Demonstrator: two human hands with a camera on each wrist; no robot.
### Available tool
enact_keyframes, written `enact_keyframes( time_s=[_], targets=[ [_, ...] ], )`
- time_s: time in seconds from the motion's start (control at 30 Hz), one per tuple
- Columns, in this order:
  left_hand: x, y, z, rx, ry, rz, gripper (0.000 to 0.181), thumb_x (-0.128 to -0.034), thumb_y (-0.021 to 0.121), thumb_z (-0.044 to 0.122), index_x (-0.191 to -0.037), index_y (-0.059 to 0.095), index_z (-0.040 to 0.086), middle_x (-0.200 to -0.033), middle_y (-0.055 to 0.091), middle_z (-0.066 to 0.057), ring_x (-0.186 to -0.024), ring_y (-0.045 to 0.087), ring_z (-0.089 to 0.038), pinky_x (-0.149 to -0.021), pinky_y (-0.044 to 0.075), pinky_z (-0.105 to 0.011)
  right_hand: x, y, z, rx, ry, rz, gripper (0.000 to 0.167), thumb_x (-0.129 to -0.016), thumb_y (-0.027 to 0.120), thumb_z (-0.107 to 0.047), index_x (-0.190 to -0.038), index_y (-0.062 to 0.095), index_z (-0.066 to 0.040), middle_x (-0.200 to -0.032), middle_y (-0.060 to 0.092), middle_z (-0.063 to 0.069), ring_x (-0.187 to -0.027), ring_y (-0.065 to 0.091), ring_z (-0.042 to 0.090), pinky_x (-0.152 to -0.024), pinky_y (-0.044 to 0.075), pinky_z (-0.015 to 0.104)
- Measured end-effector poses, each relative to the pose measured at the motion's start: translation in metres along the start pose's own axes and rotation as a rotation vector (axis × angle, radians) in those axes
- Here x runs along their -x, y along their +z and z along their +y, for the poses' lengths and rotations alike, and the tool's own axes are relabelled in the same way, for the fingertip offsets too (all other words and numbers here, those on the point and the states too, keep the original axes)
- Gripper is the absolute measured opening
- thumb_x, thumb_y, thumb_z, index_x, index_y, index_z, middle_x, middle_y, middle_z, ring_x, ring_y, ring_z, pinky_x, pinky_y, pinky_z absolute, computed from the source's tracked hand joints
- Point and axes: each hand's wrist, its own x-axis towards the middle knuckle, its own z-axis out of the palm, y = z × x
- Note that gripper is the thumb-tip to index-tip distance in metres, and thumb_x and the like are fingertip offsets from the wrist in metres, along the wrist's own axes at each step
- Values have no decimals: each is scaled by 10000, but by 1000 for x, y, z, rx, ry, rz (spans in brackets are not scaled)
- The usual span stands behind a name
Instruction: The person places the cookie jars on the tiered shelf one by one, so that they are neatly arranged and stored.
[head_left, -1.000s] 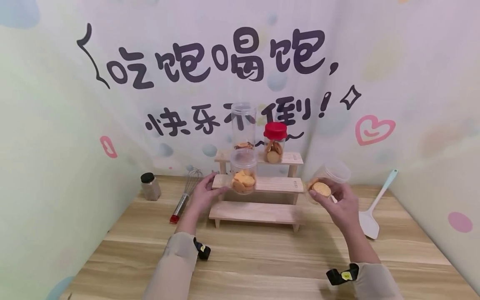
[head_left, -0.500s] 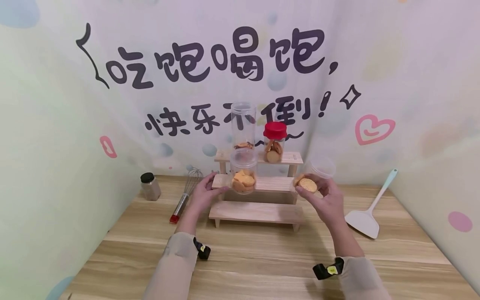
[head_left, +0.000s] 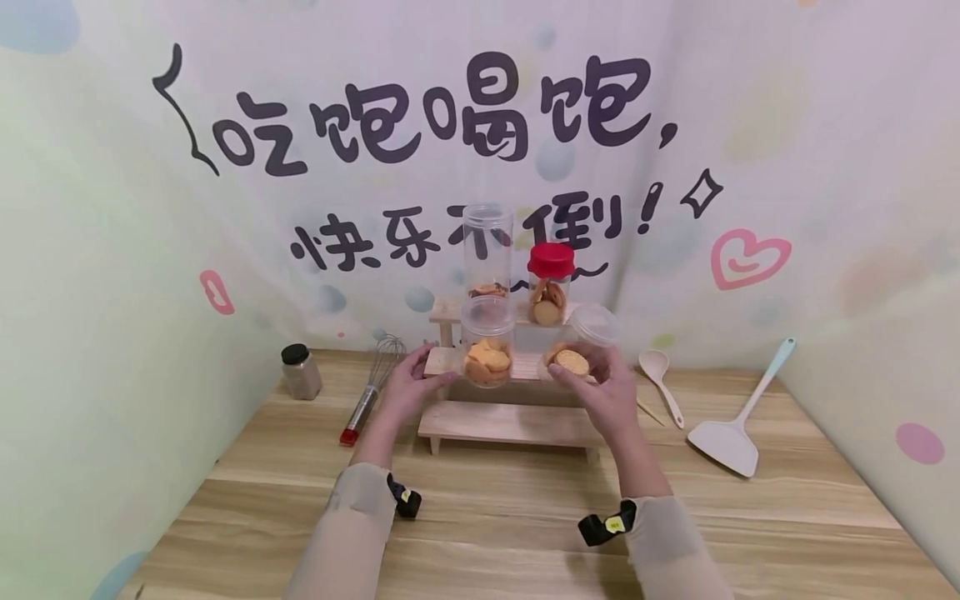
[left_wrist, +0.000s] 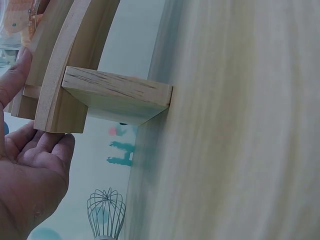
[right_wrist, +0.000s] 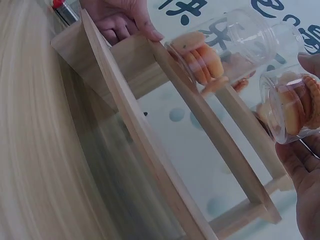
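My right hand [head_left: 613,398] grips a clear plastic jar of round cookies [head_left: 592,329], tilted, in front of the right end of the middle shelf. In the right wrist view the jar [right_wrist: 280,107] appears above the shelf boards, its bottom apart from them. My left hand [head_left: 408,390] holds the left end of the three-tier wooden display rack [head_left: 517,423]. Thumb and fingers lie about its middle board, seen also in the left wrist view, where my left hand [left_wrist: 35,180] is close by. Another clear jar with cookies [head_left: 487,350] stands on the middle tier.
On the top tier are a tall clear jar [head_left: 487,250] and a red-lidded cookie jar [head_left: 551,283]. A black-capped jar [head_left: 302,373] and a whisk [head_left: 371,392] sit left; a white spoon [head_left: 660,383] and a spatula [head_left: 731,442] lie right on the wooden table [head_left: 480,533].
My right hand has carried the cookie jar leftward, from beside the rack to the right part of the middle tier. The white spoon has come into sight. My left hand stays in place.
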Motion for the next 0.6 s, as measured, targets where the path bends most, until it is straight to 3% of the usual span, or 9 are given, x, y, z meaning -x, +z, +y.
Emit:
enact_keyframes(
  time_s=[0.27,0.6],
  targets=[
    [1,1,2,9,-18,3,881,-833,838,325,-1555,370,134,-1592,370,-110,-1441,389,-279,-1125,415,-413,1,8,1,-1,-11,-30,553,-819,852,-367,-1286,601,-211,-1228,674,3,-962,554,214,-787,551,314],
    [2,0,1,13,-19,2,883,-829,843,316,-1553,372,129,-1591,372,-114,-1442,388,-279,-1128,412,-417,-1,8,5,17,50,3,527,-822,858,-308,-1267,615,-165,-1207,698,47,-926,549,187,-688,456,176]
  ],
)
